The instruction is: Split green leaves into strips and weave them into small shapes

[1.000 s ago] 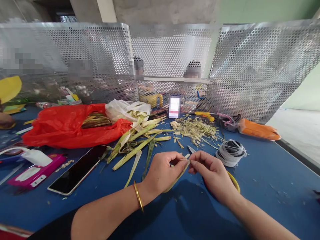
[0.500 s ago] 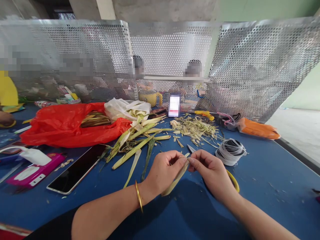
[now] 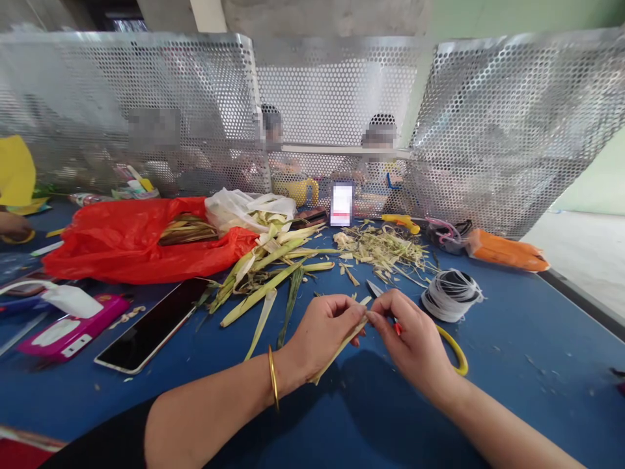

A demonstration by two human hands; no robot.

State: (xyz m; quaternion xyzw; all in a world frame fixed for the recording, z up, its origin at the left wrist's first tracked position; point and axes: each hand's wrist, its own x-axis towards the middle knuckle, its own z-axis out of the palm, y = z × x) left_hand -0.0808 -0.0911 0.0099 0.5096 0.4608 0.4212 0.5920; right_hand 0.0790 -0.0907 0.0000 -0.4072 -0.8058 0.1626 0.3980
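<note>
A pale green strip of corn husk point(image 3: 339, 352) is pinched between the thumb and fingers of my left hand point(image 3: 332, 329), its lower end slanting down toward my wrist. My right hand point(image 3: 407, 335) grips the same strip near its upper end, with the fingertips of both hands almost meeting. Under my right hand lie scissors point(image 3: 458, 355); a blade tip and part of the yellow handle show, and the rest is covered. Several corn husks point(image 3: 268, 296) are heaped beyond my left hand. A pile of husk scraps point(image 3: 385, 251) sits further back.
Right of my hands stands a spool of white cord point(image 3: 450, 296). An orange packet point(image 3: 508, 250) and a yellow tool point(image 3: 400, 223) lie behind. On the left are a red plastic bag point(image 3: 122, 241), a dark phone point(image 3: 153, 326) and a magenta power strip point(image 3: 73, 329). A perforated metal screen point(image 3: 336, 85) borders the table.
The husk strip has turned and looks narrower, nearly edge-on. My right hand has shifted slightly, so more of the scissors handle shows. Both hands keep their pinch.
</note>
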